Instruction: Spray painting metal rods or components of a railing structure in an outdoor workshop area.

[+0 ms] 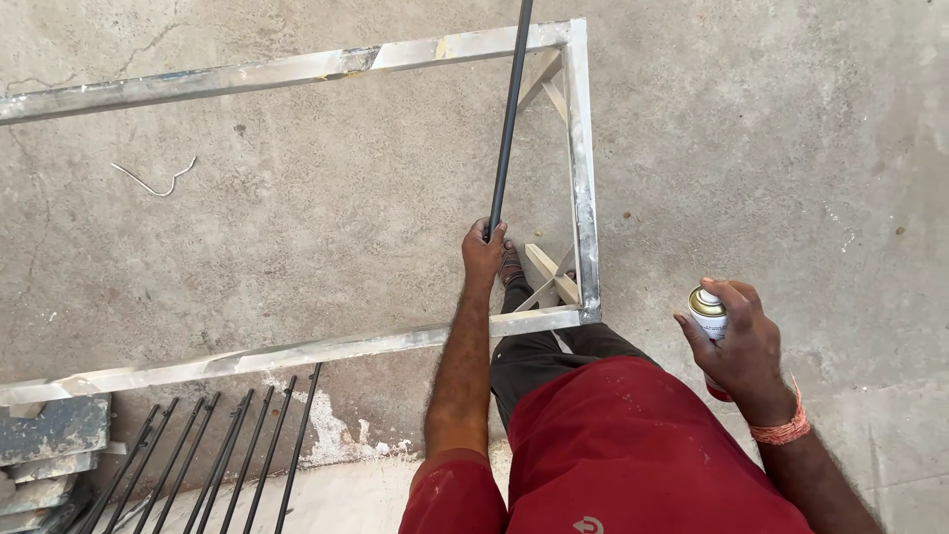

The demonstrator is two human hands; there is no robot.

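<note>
the head view is looking straight down at a person in a red shirt [633,445] standing on a grey floor [791,148].

the left hand [482,247] is reaching out in front. its fingers are wrapping tight around the low end of a dark rod [509,109]. the rod is going up and away from the hand, leaning a little to the right, and running out of the top of the picture. it is crossing over the far bar of a frame [583,178].

the right hand [741,341] is sitting off to the right, near the body. its fingers are curling around a can [708,312], and one finger is lying on the top of the can. the can is standing up with its white top showing. an orange band [783,427] is going around that wrist.

the frame is silver and shaped like a long box. it is lying on the floor, stretching from the left side to the middle. the left hand and the rod are inside its right end. a foot [509,265] is showing just right of the left hand.

more dark rods [227,460] are lying side by side at the near left, just under the near bar of the frame. grey slabs [49,445] are stacking at the left edge beside them. a bent wire [153,181] is lying on the floor at the far left, inside the frame.
</note>
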